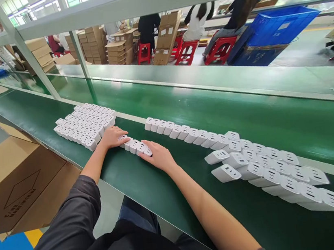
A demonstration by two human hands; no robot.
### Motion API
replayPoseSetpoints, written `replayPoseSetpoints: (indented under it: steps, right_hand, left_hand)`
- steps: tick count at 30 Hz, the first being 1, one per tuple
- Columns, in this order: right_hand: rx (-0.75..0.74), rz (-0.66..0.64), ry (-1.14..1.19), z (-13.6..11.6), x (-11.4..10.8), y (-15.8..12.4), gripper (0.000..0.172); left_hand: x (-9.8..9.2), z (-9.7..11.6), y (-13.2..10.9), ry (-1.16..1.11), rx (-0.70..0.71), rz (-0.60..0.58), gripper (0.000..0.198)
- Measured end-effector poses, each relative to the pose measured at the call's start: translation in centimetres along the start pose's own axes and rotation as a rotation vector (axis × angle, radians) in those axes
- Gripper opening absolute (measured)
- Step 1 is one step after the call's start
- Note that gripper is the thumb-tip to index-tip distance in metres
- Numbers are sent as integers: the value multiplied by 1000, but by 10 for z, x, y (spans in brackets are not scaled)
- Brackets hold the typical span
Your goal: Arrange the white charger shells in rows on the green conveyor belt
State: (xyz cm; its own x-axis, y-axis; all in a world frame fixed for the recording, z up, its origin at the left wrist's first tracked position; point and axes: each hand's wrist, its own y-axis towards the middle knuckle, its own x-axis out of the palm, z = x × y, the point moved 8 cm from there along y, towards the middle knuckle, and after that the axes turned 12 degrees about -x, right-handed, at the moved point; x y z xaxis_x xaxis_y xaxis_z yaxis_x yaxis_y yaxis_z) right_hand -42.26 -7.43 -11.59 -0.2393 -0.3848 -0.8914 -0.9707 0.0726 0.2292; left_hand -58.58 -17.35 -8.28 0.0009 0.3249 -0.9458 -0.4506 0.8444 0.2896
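Between my two hands a short row of white chargers (133, 146) stands on the green tabletop. My left hand (115, 137) grips the row's left end, beside a large block of upright white chargers (85, 123). At the right end, my right hand (155, 154) presses with its thumb and fingers round the last charger. Behind my right hand a long single row of chargers (184, 132) runs off to the right. It meets a wider group of chargers (271, 168), where a few at the near left lean.
An open cardboard box (23, 176) is by the table's edge at left. Metal frame bars (34, 62) rise behind the block. Beyond the green conveyor (213, 102) are seated people, red stools (186, 52), stacked cartons (91, 44) and a blue crate (280, 28).
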Motion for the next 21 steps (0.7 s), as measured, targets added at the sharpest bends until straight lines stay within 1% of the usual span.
replayPoseSetpoints:
  steps: [3, 6, 10, 14, 16, 18, 21]
  right_hand:
    - [-11, 5, 12, -3, 2, 13, 52]
    - [-30, -5, 19, -4, 5, 25, 53]
    - [-63, 35, 36, 0, 7, 32, 53]
    - [-124, 100, 72, 3, 11, 29, 53]
    - [-142, 128, 86, 4, 13, 28, 53]
    - [-150, 148, 92, 4, 14, 27, 53]
    - [-157, 153, 99, 4, 14, 28, 54]
  left_hand:
    - [-5, -7, -3, -1, -52, 91, 43]
    - [-5, -15, -5, -2, -103, 138, 41]
    - [-3, -22, -6, -15, -137, 149, 41]
    - [-2, -24, -6, -51, -154, 135, 39]
    - [-4, -25, -7, -68, -177, 142, 38]
    - [-11, -29, -9, -78, -223, 179, 36]
    - [-35, -46, -19, -64, -371, 323, 40]
